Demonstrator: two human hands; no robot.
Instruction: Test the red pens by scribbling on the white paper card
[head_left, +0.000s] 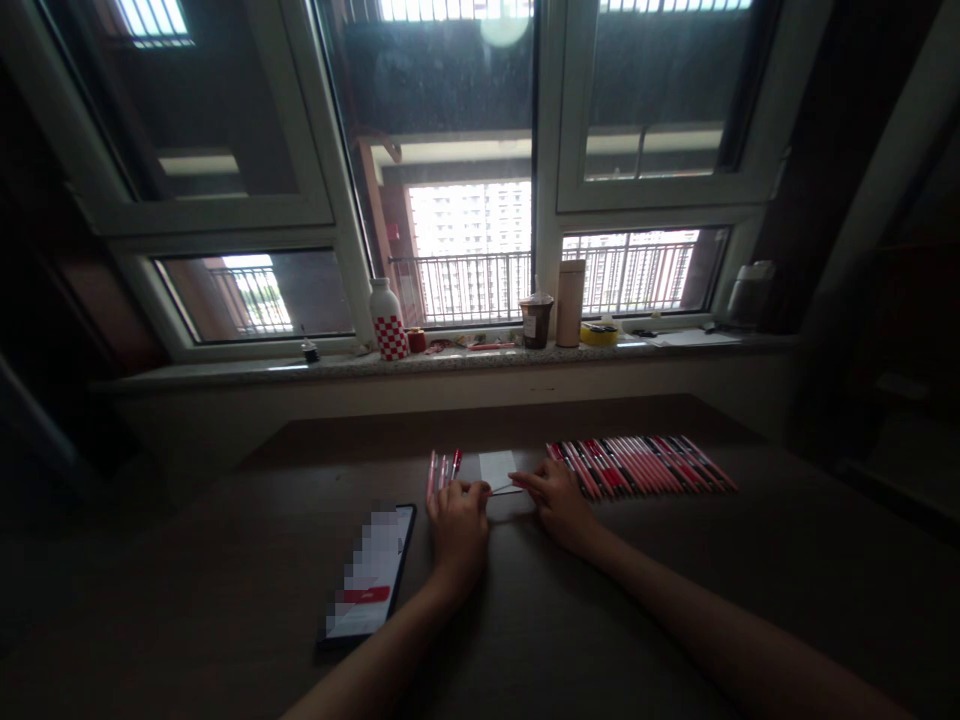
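A small white sheet (496, 466) lies flat on the dark table between my hands. My left hand (459, 520) is closed in a pinch at its near left corner. From the other side, my right hand (561, 503) pinches the near right edge with thumb and forefinger. The near edge shows as a thin bright line between the fingertips. Just beyond my left hand stand out a few pink and red pens (442, 468), partly hidden by its fingers. A long row of pink, red and black pens (637, 467) lies side by side, next to my right hand.
A phone (371, 575) with a lit screen lies left of my left forearm. Along the windowsill stand a checkered bottle (388, 325), a drink cup (535, 322), a tall beige box (570, 303), yellow tape (599, 334) and a small dark bottle (310, 350).
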